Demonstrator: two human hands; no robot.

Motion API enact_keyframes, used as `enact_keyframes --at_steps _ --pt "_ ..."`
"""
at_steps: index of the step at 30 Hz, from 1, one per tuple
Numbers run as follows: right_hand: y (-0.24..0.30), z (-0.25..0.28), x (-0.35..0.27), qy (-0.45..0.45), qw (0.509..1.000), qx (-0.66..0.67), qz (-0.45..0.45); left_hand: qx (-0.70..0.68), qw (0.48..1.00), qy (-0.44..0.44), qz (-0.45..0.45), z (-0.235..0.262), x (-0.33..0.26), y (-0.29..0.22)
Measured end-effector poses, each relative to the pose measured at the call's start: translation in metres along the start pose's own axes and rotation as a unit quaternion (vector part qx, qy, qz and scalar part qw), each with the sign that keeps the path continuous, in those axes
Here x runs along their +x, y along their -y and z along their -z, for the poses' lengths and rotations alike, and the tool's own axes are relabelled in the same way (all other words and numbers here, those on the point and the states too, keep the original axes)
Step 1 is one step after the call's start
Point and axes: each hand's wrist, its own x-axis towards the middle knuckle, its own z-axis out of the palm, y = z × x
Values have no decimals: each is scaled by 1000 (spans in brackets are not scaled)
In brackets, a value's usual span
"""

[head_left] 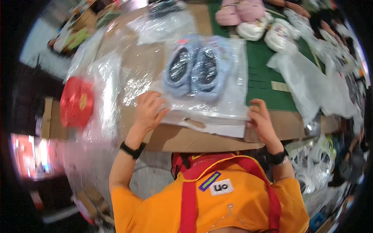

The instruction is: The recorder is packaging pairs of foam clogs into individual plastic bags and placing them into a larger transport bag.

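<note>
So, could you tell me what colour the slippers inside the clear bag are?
Light blue slippers, dark insoles; head view.

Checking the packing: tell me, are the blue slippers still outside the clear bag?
No, the blue slippers lie inside the clear bag.

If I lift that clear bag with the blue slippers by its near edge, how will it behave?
The clear bag is thin, glossy film, so it probably flops and feels slippery. The blue slippers look soft and light, yet may slide toward the low end. Both the left hand and right hand press its edge, suggesting two-handed support helps.
</note>
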Motion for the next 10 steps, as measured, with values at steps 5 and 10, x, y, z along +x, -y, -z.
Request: enact_keyframes --at_steps 5,10 --pt "-22 -7 55 127 991 -37 16 -334 852 49 400 -26 2 37" --pt "-11 -12 67 216 975 -13 -52 -414 787 115 443 -49 17 51"
